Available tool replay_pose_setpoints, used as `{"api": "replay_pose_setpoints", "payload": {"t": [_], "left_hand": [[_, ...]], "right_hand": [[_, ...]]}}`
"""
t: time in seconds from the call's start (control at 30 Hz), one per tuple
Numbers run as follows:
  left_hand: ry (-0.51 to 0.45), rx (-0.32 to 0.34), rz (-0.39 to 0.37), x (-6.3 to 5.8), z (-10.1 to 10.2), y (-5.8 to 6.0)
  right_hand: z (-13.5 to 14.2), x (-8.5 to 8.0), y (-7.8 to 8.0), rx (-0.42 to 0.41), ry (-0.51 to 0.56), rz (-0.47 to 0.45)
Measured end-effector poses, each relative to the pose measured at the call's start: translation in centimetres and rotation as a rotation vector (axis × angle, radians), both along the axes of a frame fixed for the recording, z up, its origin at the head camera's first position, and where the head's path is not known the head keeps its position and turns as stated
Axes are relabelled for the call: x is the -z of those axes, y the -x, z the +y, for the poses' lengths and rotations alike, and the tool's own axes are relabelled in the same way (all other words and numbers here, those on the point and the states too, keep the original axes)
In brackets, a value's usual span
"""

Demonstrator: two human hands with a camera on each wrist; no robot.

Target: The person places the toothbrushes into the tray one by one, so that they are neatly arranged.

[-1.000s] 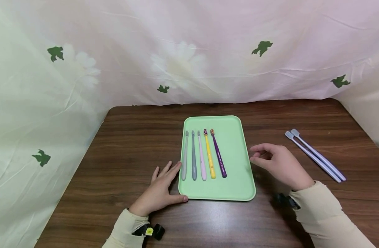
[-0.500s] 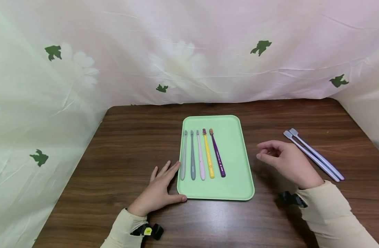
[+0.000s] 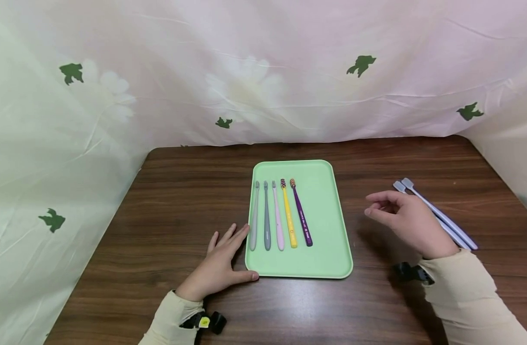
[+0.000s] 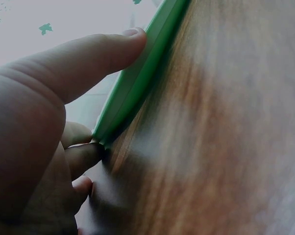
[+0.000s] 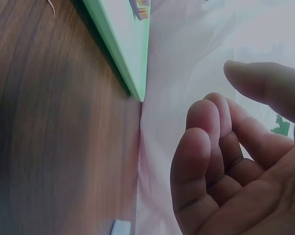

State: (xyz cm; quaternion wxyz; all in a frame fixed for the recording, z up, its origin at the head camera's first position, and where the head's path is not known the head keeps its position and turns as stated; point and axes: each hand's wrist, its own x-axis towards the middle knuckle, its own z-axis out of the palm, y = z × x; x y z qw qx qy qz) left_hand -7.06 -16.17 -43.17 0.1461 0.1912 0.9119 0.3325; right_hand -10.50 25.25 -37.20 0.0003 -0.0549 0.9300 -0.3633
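Several toothbrushes lie side by side on a light green tray [image 3: 330, 258]: a light grey toothbrush [image 3: 254, 220], a dark grey toothbrush [image 3: 267, 220], a pink toothbrush [image 3: 277, 218], a yellow toothbrush [image 3: 289, 218] and a slightly slanted purple toothbrush [image 3: 302, 218]. Spread fingers and thumb of my left hand [image 3: 220, 268] touch the tray's near left corner; the left wrist view shows the thumb against its green edge [image 4: 137, 78]. My right hand [image 3: 412, 223] hovers over the table right of the tray, fingers loosely bent, holding nothing. Beyond it, two pale blue toothbrushes [image 3: 446, 220] lie together, partly hidden by the hand.
The tray rests on a dark wood-grain table [image 3: 190, 191]. A pale curtain [image 3: 289, 72] with flowers and green bird shapes hangs behind the table and along its left and right sides.
My right hand has moved away from the tray's right edge toward the two pale blue toothbrushes, now covering part of them. My left hand has stayed at the tray's corner.
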Motion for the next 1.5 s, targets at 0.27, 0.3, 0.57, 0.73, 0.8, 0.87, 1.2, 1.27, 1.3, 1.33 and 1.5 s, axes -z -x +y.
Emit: {"api": "replay_pose_setpoints", "payload": {"t": [0.27,0.3,0.57,0.73,0.8,0.87,1.2,1.27,1.3,1.33,1.5], "left_hand": [[0.000,0.005,0.002,0.2,0.0,0.2],[0.003,0.006,0.002,0.3,0.0,0.2],[0.013,0.009,0.019,0.4,-0.1,0.2],[0.016,0.013,0.021,0.4,-0.1,0.2],[0.015,0.013,0.016,0.5,-0.1,0.1],[0.016,0.012,0.013,0.5,-0.1,0.0],[0.012,0.005,0.017,0.3,-0.2,0.0],[0.013,0.005,0.020,0.3,-0.2,0.0],[0.014,0.005,0.022,0.4,-0.2,0.0],[0.015,0.006,0.022,0.4,-0.2,0.0],[0.019,0.006,0.021,0.4,-0.1,0.0]], "right_hand": [[1.2,-0.1,0.2,0.038,-0.026,-0.011],[1.3,-0.1,0.3,0.041,-0.029,-0.005],[2.4,0.3,0.7,0.067,-0.056,-0.020],[3.5,0.4,0.9,0.078,-0.054,-0.028],[4.0,0.6,0.9,0.086,-0.057,-0.034],[4.4,0.8,1.0,0.096,-0.065,-0.042],[6.0,1.9,1.6,0.165,-0.080,-0.049],[6.2,2.1,1.7,0.169,-0.077,-0.048],[6.3,2.2,1.7,0.173,-0.080,-0.047],[6.4,2.3,1.7,0.177,-0.084,-0.047],[7.1,2.4,1.8,0.203,-0.096,-0.050]]}}
